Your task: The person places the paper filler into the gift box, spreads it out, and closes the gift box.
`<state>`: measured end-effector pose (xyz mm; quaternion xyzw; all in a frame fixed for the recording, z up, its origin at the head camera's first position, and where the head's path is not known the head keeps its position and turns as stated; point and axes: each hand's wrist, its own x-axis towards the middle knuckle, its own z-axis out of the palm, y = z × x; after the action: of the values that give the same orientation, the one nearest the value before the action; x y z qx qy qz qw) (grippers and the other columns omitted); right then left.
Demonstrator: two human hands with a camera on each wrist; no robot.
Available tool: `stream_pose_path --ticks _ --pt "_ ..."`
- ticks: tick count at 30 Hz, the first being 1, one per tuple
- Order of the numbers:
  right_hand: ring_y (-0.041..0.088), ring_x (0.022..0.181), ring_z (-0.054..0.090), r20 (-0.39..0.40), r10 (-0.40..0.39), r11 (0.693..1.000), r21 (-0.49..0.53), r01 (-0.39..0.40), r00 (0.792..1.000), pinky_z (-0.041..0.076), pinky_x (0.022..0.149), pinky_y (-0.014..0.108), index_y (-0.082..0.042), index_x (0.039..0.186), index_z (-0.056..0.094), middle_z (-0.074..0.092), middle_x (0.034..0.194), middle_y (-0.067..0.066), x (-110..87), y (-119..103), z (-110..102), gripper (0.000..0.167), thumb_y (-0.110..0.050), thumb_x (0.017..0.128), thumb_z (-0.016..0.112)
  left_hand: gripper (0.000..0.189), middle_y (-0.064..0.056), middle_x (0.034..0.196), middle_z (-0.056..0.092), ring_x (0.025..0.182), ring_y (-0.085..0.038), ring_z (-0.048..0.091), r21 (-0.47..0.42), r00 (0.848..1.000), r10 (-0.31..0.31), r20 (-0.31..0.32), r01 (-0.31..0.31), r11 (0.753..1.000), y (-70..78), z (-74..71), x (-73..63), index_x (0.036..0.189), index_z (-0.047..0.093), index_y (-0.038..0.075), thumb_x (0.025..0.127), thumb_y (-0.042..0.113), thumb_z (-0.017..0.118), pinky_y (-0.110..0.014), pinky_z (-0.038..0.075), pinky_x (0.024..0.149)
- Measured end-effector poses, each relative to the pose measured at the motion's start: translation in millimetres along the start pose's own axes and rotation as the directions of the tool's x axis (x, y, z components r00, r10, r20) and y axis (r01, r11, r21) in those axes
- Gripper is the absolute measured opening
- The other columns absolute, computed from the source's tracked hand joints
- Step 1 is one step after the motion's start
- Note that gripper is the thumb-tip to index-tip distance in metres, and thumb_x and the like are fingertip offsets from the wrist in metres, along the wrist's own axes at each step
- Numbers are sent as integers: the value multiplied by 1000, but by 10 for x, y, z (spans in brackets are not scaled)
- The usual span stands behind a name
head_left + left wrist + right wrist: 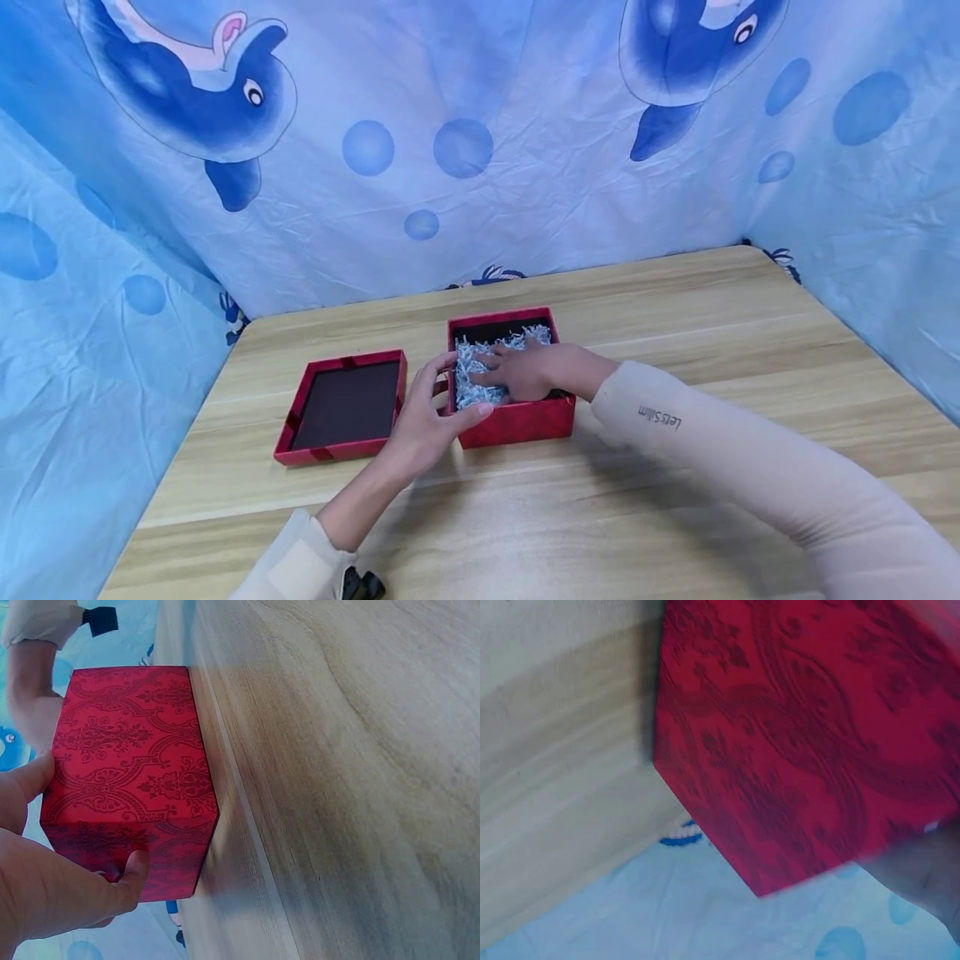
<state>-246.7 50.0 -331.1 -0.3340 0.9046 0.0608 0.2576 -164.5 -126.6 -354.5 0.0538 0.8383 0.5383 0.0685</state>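
A red patterned box (517, 425) sits upright and lidless on the table, filled with pale blue shredded paper (468, 392). My right hand (521, 371) reaches inside with spread fingers resting on the shreds. At the near left corner, my left hand (423, 425) holds the box, its thumb at the front rim and its fingers along the left side. In the left wrist view, the left hand (71, 885) lies against two faces of the box (131, 746). Most of the right wrist view is the box's patterned side (802, 750); the right hand (922, 874) shows only partly there.
Left of the box lies a red lid (393, 392), its dark inside facing up. Both stand on a wood-grain table (675, 333). A blue curtain (525, 208) with cartoon dolphins hangs behind and along the sides of the table.
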Motion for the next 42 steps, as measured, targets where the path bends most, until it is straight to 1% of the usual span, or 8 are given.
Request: stream_pose_path --ticks 4,8,15,21,28,35,39,42 --pt "24 148 0 -50 0 1000 -10 0 999 2 114 61 -42 151 21 6 161 -7 -140 -18 -49 62 -42 97 52 82 -4 152 24 133 -38 39 6 1000 8 0 -8 1000 -17 -17 -3 150 26 23 84 31 76 -49 47 97" --pt "25 148 1 -92 -35 999 -10 34 995 1 113 63 -41 151 21 6 162 -5 -253 -25 -92 65 -42 96 54 83 -4 152 24 133 -38 38 11 1000 13 3 -13 1000 -31 -34 -9 150 26 23 84 31 76 -49 47 97" --pt "25 148 2 -110 -89 996 17 92 990 5 113 63 -43 152 17 5 162 -5 -326 -64 -108 68 -41 96 55 83 -5 152 23 133 -39 37 5 1000 12 15 -12 1000 -47 -45 -14 150 24 22 85 30 75 -49 48 95" --pt "23 148 1 -89 -114 990 74 121 989 7 113 61 -45 151 15 5 161 -8 -267 -89 -52 66 -34 98 53 82 -5 153 23 133 -40 37 -5 1000 14 21 -14 1000 -52 -45 -22 150 25 22 85 30 75 -48 49 94" --pt "22 148 0 -45 -114 987 109 118 993 3 114 60 -47 150 15 2 161 -10 -175 -68 -32 62 -38 99 48 82 -5 153 24 134 -39 37 5 1000 12 18 -12 1000 -48 -46 -30 150 25 23 85 31 75 -51 47 96" --pt "22 148 -4 -2 -89 995 44 89 996 -2 113 62 -42 150 23 2 162 -9 -10 -10 78 56 -38 100 47 84 -5 153 25 134 -38 37 4 1000 20 12 -20 1000 -46 -47 -42 150 26 24 83 33 76 -51 47 96" --pt "22 148 -5 -2 -79 995 54 79 997 -4 113 62 -45 149 23 4 162 -9 96 40 172 57 -37 99 48 85 -4 152 26 134 -37 37 13 1000 24 6 -24 1000 -40 -44 -51 149 27 24 82 35 77 -51 47 96" --pt "21 148 -6 14 -50 997 56 49 999 -4 114 59 -43 149 24 4 161 -8 83 5 158 56 -38 99 48 83 -4 152 26 134 -36 38 2 1000 23 5 -23 1000 -32 -41 -60 149 28 23 82 32 77 -50 47 97"
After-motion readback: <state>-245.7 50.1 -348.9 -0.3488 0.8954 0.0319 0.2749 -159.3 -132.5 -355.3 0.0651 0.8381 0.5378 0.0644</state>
